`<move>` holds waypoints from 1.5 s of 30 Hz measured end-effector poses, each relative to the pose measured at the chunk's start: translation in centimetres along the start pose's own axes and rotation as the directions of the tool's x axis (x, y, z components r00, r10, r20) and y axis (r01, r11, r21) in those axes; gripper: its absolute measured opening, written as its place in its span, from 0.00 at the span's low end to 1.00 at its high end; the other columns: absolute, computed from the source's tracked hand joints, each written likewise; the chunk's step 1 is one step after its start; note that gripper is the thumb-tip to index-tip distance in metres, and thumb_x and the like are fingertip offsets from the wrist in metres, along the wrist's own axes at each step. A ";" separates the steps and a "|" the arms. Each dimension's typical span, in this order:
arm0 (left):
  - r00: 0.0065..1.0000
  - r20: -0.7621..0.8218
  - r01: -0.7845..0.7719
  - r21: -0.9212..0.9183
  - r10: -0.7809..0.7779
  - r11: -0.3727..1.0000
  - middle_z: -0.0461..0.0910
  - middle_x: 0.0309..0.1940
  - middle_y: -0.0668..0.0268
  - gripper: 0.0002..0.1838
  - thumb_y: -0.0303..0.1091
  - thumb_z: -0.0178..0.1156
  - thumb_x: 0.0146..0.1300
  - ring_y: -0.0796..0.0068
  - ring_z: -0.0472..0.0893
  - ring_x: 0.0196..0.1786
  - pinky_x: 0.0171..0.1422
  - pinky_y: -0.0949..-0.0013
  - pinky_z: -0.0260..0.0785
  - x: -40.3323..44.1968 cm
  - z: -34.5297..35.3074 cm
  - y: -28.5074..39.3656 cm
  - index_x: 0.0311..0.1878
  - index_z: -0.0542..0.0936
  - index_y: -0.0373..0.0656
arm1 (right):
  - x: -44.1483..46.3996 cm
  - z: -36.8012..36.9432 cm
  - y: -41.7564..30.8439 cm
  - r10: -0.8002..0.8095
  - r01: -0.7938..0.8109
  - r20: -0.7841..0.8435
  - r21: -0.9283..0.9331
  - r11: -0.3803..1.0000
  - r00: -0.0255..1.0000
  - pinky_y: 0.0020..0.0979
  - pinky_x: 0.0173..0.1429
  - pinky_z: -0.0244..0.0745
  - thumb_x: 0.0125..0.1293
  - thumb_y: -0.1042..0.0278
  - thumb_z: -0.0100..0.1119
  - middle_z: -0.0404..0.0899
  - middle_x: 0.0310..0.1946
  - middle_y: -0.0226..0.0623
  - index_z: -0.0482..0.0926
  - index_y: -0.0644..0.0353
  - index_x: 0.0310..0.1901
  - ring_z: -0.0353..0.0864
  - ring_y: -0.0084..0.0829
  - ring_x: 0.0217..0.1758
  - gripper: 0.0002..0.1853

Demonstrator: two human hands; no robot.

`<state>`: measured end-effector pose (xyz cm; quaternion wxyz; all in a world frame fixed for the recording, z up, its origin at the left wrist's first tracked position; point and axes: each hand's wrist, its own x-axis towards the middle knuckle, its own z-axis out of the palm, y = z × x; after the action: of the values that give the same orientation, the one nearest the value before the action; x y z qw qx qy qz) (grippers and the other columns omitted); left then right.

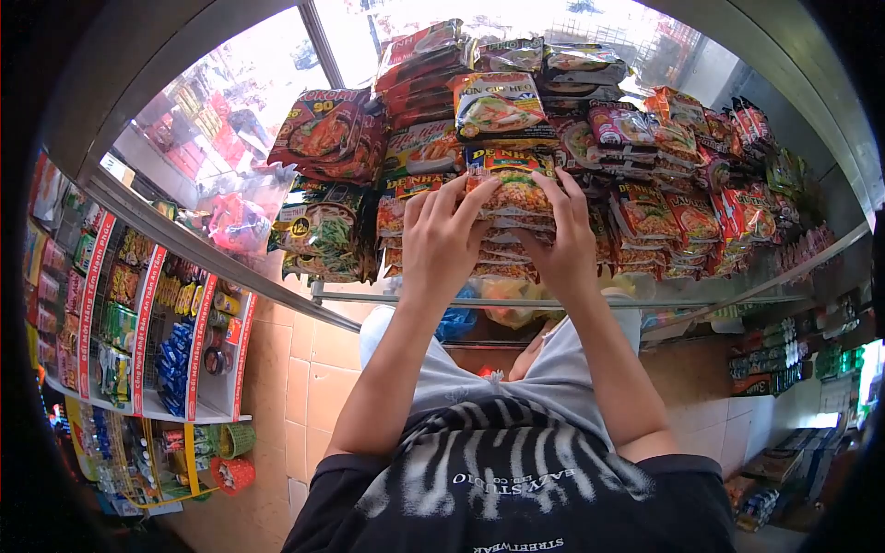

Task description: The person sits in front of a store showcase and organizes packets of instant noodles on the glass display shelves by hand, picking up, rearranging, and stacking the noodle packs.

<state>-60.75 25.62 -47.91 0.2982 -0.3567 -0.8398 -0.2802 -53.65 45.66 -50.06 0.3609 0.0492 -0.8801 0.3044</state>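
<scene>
A stack of orange and yellow instant noodle packets (512, 195) lies at the front middle of a glass-walled shelf. My left hand (441, 235) rests at the stack's left side, its fingers spread over the top packet's edge. On the right side, my right hand (564, 235) has its fingers on the same top packet, thumb lower down on the stack. The packet sits between both hands. Behind it stands a pile topped by a white and orange packet (499, 106). Green noodle packets (323, 230) lie to the left of my left hand.
Red packets (327, 134) are piled at the back left, more noodle packets (645, 212) at the right. A metal rail (553, 301) runs along the shelf's front edge. Snack racks (138, 323) stand at the far left; plastic bags (507, 304) lie beneath the shelf.
</scene>
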 end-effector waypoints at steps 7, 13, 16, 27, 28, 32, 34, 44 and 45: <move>0.999 -0.021 0.049 -0.075 -0.050 0.996 0.70 0.84 0.58 0.45 0.37 0.83 0.64 0.50 0.74 0.82 0.85 0.42 0.65 -0.8 -0.5 0.1 0.84 0.75 0.64 | -1.4 -2.3 0.2 0.001 0.002 -0.024 0.114 0.993 1.000 0.53 0.87 0.69 0.75 0.54 0.78 0.64 0.86 0.58 0.58 0.64 0.89 0.67 0.60 0.88 0.51; 0.983 0.027 -0.183 0.026 0.183 0.983 0.66 0.90 0.62 0.41 0.36 0.79 0.68 0.54 0.66 0.90 0.96 0.41 0.56 -0.2 -0.1 0.8 0.83 0.78 0.67 | -3.5 -9.0 5.3 -0.113 0.066 -0.126 -0.330 0.942 0.986 0.52 0.87 0.69 0.69 0.82 0.54 0.76 0.78 0.50 0.79 0.60 0.77 0.74 0.54 0.83 0.33; 0.979 0.060 -0.200 0.056 0.197 0.978 0.70 0.88 0.65 0.41 0.33 0.78 0.68 0.60 0.67 0.90 0.97 0.42 0.54 0.1 0.4 1.8 0.83 0.78 0.66 | -3.8 -11.7 6.2 0.144 -0.184 -0.115 -0.567 0.803 0.983 0.52 0.87 0.72 0.69 0.81 0.62 0.70 0.83 0.43 0.86 0.57 0.69 0.68 0.51 0.87 0.27; 0.985 0.091 -0.151 0.019 0.148 0.988 0.77 0.82 0.66 0.35 0.33 0.74 0.71 0.62 0.74 0.85 0.93 0.46 0.57 -0.7 0.3 2.2 0.81 0.79 0.59 | -4.0 -13.0 9.2 0.009 -0.020 -0.028 -0.426 0.905 1.000 0.48 0.76 0.78 0.71 0.76 0.73 0.91 0.63 0.37 0.90 0.57 0.52 0.86 0.47 0.70 0.09; 0.986 0.091 -0.140 0.006 0.139 0.990 0.77 0.82 0.65 0.35 0.34 0.75 0.72 0.62 0.74 0.85 0.93 0.46 0.57 -0.8 0.3 2.3 0.81 0.79 0.59 | -3.8 -12.5 8.7 -0.039 0.018 -0.045 -0.396 0.918 0.998 0.48 0.74 0.80 0.71 0.76 0.74 0.91 0.62 0.38 0.89 0.58 0.50 0.87 0.47 0.68 0.08; 0.986 0.111 -0.125 0.030 0.121 0.992 0.78 0.82 0.64 0.36 0.34 0.76 0.70 0.58 0.73 0.86 0.93 0.46 0.59 -0.9 -0.1 2.8 0.81 0.79 0.58 | -3.0 -10.3 5.9 -0.225 0.196 -0.035 -0.375 0.906 0.974 0.46 0.71 0.80 0.72 0.76 0.73 0.92 0.60 0.35 0.88 0.58 0.46 0.90 0.43 0.65 0.04; 0.985 0.115 -0.130 0.032 0.126 0.991 0.77 0.82 0.62 0.37 0.34 0.76 0.70 0.57 0.73 0.86 0.93 0.46 0.58 -0.9 0.0 2.8 0.81 0.79 0.57 | -3.1 -8.7 6.1 -0.266 0.256 0.023 -0.368 0.894 0.964 0.46 0.70 0.81 0.72 0.74 0.72 0.92 0.60 0.32 0.89 0.57 0.48 0.90 0.41 0.65 0.06; 0.989 0.079 -0.130 0.111 0.122 0.985 0.69 0.86 0.58 0.40 0.34 0.75 0.69 0.54 0.68 0.89 0.95 0.40 0.51 -1.6 -0.1 4.5 0.84 0.75 0.56 | -4.0 -8.9 6.4 -0.062 0.087 0.116 -0.224 0.971 0.991 0.49 0.75 0.81 0.70 0.74 0.71 0.90 0.63 0.40 0.90 0.58 0.59 0.86 0.48 0.70 0.17; 0.973 0.019 -0.229 0.086 0.228 0.970 0.73 0.82 0.55 0.35 0.32 0.73 0.69 0.50 0.70 0.87 0.93 0.41 0.57 -1.8 0.3 4.7 0.80 0.79 0.53 | -4.1 -9.9 6.8 -0.065 0.080 0.070 -0.232 0.970 0.995 0.50 0.77 0.80 0.69 0.75 0.70 0.89 0.65 0.42 0.90 0.58 0.61 0.85 0.49 0.73 0.19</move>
<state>-56.18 27.79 -48.15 0.3399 -0.4389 -0.8061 -0.2052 -46.75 56.25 -50.65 0.3477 0.0477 -0.9183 0.1835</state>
